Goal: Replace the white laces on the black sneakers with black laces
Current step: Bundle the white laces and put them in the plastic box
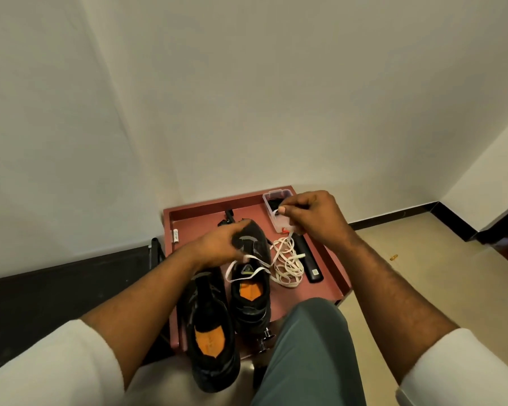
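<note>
- Two black sneakers with orange insoles sit on a reddish-brown tray table (332,268) at lower centre – the left sneaker (208,326) nearer the bottom edge, the right sneaker (251,276) above it
- The left hand (220,247) grips the right sneaker's toe
- The right hand (311,213) pinches the flat white lace (286,263), which trails to a loose pile right of the sneakers
- A clear plastic box (276,213) holding black laces sits at the tray's upper right – partly behind the right hand

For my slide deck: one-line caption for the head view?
Left hand steadies black sneaker while right hand pulls out flat white lace.
</note>
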